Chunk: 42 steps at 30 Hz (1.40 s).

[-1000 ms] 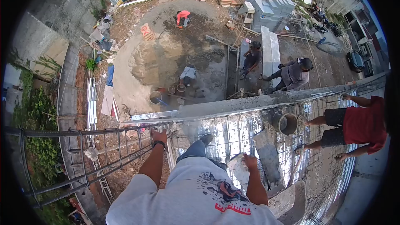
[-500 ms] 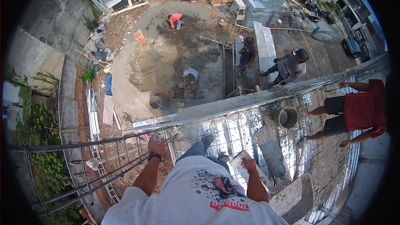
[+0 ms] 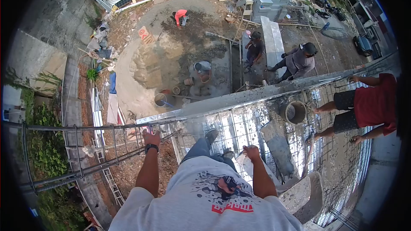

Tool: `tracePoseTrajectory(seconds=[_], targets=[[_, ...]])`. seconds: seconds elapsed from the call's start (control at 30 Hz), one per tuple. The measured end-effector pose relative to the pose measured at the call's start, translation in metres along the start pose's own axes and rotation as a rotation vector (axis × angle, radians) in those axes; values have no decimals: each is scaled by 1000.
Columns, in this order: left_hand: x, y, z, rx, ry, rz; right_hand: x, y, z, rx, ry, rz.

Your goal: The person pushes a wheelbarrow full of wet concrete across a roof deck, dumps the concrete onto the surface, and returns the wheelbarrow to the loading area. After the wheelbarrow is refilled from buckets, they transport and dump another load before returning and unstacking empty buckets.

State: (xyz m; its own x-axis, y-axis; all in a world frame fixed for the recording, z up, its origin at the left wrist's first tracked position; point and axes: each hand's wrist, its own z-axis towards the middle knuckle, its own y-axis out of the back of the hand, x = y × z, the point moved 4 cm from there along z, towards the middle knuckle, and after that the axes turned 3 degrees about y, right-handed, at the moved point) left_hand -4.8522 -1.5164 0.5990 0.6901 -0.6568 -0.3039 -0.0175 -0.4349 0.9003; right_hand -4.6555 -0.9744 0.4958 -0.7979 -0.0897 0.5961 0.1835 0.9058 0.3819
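My left hand (image 3: 151,139), with a dark watch on its wrist, is closed on the rebar cage (image 3: 114,143) near its right end. The cage runs left from there over the lower ground. My right hand (image 3: 251,152) is held in front of my right side with its fingers curled. A pale flat piece (image 3: 246,164) is just below it, partly hidden by the arm; what the fingers hold, if anything, is too small to tell. My shoes stand on shiny metal decking (image 3: 239,124) covered by a bar grid.
A person in red (image 3: 374,102) stands at right beside a bucket (image 3: 295,112). A grey plank (image 3: 278,147) and a trough-like container (image 3: 304,196) lie on the deck. Beyond the concrete edge beam (image 3: 214,102), several people are on the ground below.
My left hand has shifted left along the cage. My right hand has risen slightly and its fingers are more curled. Below, the crouching worker has moved to the right with a bucket.
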Motion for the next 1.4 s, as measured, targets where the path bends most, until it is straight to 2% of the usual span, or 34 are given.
tracePoseTrajectory(seconds=[0.03, 0.13, 0.17, 0.27, 0.5, 0.6, 1.07, 1.23, 1.4], targets=[[4, -10, 10, 106, -74, 42, 7, 5, -2, -30, 13, -66], [5, -14, 3, 217, 43, 21, 59, 29, -49, -52, 17, -129], [13, -24, 9, 186, 22, 0, 4, 29, -16, -9, 35, 50], [13, -26, 7, 141, -12, 6, -16, 43, -31, -24, -47, 111], [1, -18, 0, 155, 62, 33, -91, 39, -54, 4, -330, 148], [2, -22, 3, 136, 44, 20, -100, 25, -56, -2, -342, 170], [12, -44, 27, 92, 111, -10, -4, 3, -23, -1, -61, 72], [21, -55, 35, 75, 95, -16, -4, 1, -22, -24, -85, 39], [13, -49, 28, 42, 171, 29, -17, -2, -34, -23, -147, 70]])
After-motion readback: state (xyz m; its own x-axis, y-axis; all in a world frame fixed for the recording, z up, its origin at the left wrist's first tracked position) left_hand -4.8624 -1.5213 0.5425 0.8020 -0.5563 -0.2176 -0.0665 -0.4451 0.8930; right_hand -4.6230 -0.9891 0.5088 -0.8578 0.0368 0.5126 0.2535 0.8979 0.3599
